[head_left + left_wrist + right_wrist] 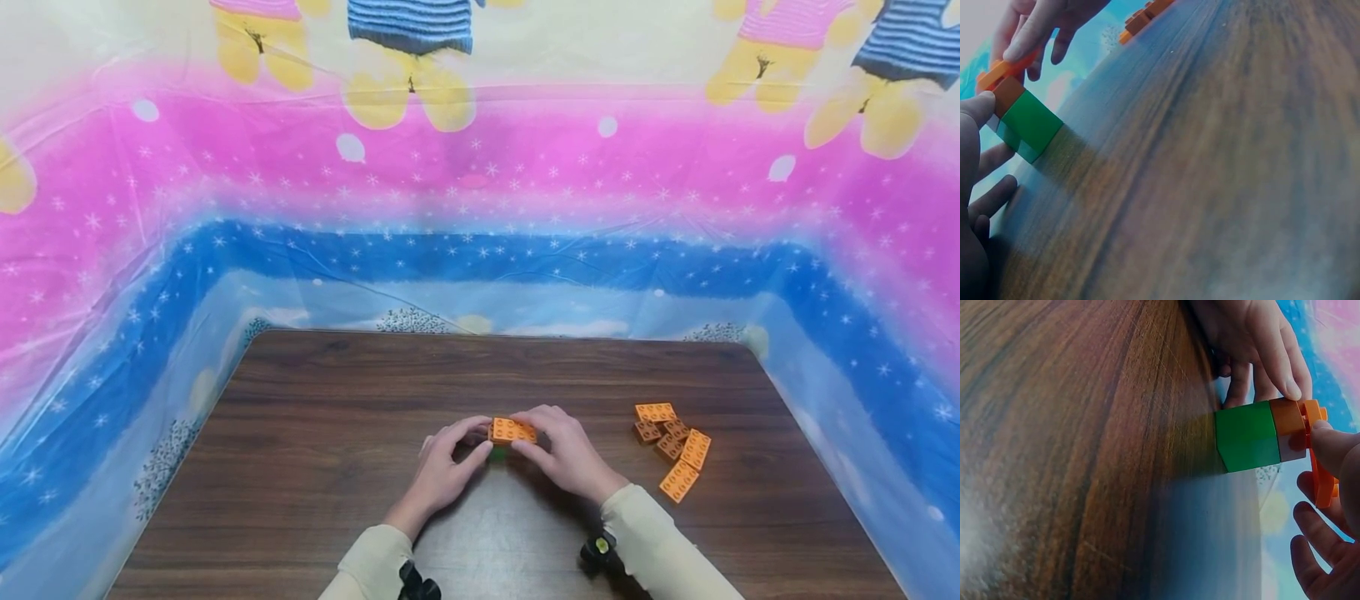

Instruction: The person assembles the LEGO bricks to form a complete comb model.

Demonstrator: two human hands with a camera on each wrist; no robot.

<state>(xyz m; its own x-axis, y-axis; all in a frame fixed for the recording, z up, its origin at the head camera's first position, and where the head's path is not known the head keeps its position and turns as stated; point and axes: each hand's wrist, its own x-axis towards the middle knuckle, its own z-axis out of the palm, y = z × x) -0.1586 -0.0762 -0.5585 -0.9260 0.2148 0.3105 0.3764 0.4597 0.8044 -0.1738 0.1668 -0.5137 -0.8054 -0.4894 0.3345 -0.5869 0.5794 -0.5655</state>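
Note:
A green block (pixel 1247 439) stands on the table, with a brown toy brick (pixel 1288 419) on top of it. Over the brown brick lies a thin orange studded brick (pixel 513 431), which sticks out past it toward the right. My left hand (pixel 447 468) holds the brown brick from the left side, thumb and fingers around it. From the right, my right hand (pixel 567 454) pinches the orange brick by its edges. In the right wrist view the orange brick sits slightly tilted against the brown one.
To the right on the dark wooden table (pixel 315 500) lies a loose group of bricks: several orange ones (pixel 679 481) and several smaller brown ones (pixel 670 447). A patterned pink and blue cloth (pixel 480 258) hangs around the table's back and sides.

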